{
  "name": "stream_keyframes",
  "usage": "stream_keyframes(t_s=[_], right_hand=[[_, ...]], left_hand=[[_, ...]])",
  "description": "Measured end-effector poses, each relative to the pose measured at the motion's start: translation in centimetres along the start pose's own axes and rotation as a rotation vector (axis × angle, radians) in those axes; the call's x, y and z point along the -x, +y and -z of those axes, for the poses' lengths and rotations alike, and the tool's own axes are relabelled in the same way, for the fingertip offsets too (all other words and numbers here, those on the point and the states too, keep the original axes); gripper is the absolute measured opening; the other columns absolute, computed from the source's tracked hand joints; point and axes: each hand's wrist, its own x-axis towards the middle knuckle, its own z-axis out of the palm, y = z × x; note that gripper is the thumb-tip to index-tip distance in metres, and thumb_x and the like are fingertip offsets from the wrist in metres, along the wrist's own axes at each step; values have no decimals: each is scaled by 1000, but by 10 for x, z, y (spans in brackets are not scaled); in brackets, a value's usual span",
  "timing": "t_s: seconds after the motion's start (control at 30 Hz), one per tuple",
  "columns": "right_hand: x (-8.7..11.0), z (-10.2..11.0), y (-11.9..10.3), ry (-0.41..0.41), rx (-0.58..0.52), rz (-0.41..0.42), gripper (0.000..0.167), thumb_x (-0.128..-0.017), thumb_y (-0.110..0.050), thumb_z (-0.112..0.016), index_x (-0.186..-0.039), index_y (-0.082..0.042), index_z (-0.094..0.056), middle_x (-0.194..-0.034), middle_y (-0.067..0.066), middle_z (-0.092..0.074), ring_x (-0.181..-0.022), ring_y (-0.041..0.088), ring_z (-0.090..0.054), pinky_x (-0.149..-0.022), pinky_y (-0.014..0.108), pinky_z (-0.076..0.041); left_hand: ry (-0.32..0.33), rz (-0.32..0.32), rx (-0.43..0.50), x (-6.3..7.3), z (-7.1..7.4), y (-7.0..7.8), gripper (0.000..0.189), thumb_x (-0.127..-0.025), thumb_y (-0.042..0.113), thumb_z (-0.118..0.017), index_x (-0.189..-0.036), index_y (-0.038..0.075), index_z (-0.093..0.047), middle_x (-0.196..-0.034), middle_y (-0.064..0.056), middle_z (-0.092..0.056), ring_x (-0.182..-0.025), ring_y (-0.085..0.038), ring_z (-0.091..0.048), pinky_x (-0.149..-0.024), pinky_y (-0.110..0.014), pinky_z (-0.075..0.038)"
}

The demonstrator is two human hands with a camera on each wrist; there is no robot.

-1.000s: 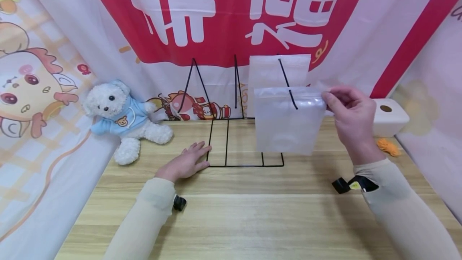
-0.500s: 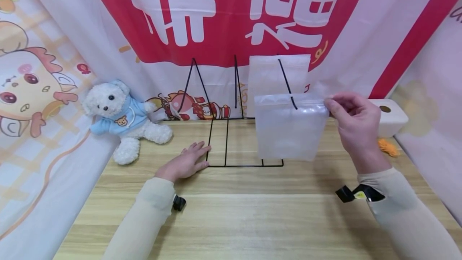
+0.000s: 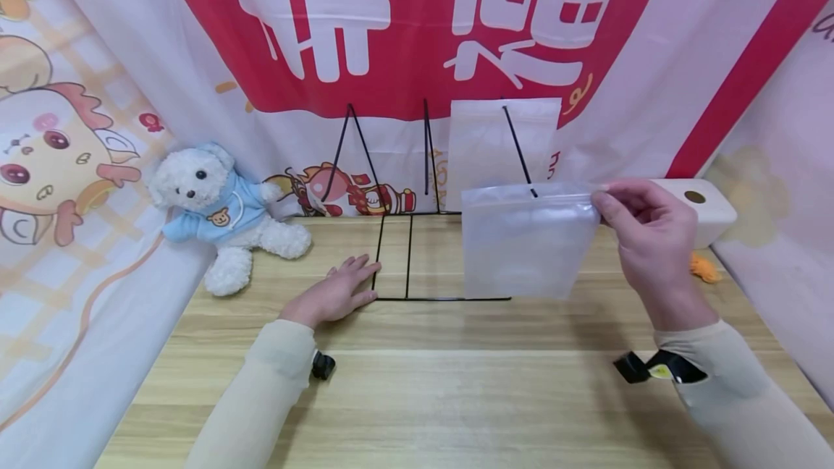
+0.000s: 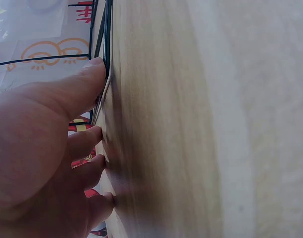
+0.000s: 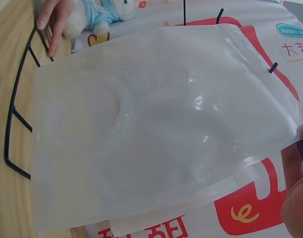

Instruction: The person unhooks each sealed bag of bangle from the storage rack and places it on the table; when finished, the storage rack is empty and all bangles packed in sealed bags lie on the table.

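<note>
My right hand [image 3: 651,244] pinches the top right corner of a translucent zip-lock bag [image 3: 521,252]. The tip of a black prong pokes through near the bag's top edge, as the right wrist view also shows. Behind it, farther up the same prong, hangs another zip-lock bag [image 3: 498,136]. The black wire rack [image 3: 443,299] has its base frame on the table. My left hand [image 3: 332,292] rests flat on the table, fingertips on the rack's left base wire. In the left wrist view the thumb [image 4: 87,82] lies along the wire.
A white plush dog [image 3: 224,216] in a blue hoodie sits left of the rack. Behind my right hand stand a white box [image 3: 706,205] with a round hole and a small orange bundle [image 3: 705,268]. A printed cloth [image 3: 417,56] hangs close behind the rack.
My right hand has drawn the front bag down and toward me along the prong, to its tip. The left hand and the rack have stayed in place.
</note>
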Motion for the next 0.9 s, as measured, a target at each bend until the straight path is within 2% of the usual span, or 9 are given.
stream_keyframes(t_s=[0.2, 0.47, 0.77, 0.9], right_hand=[[5, 1, -3, 14, -63, 5, 32, -94, -10, -84, -124, 0, -77, -109, 4, -79, -89, 13, -75, -83, 19, -63], [12, 6, -6, 49, -252, 76, 27, -90, 10, -80, -116, 15, -74, -99, 11, -79, -79, 16, -74, -77, 23, -65], [19, 30, -7, 115, -273, 90, 25, -87, 16, -79, -111, 20, -73, -91, 11, -79, -73, 16, -73, -74, 21, -65], [21, 42, -7, 154, -285, 87, 23, -85, 19, -79, -108, 20, -73, -87, 11, -79, -68, 15, -72, -68, 19, -64]], left_hand=[[1, 2, -1, 0, 0, 0, 65, -114, 34, -56, -171, 12, -34, -180, -23, -17, -167, -50, -12, -133, -71, -11], [3, 3, -3, 0, 0, 0, 65, -114, 34, -56, -171, 13, -33, -180, -23, -17, -167, -50, -11, -133, -71, -10], [-3, 8, 5, 0, 0, -1, 65, -114, 34, -55, -171, 14, -32, -181, -22, -15, -167, -49, -10, -134, -70, -8], [-5, 14, 6, 1, -1, -1, 65, -114, 34, -55, -171, 14, -32, -181, -22, -15, -167, -49, -9, -134, -70, -8]])
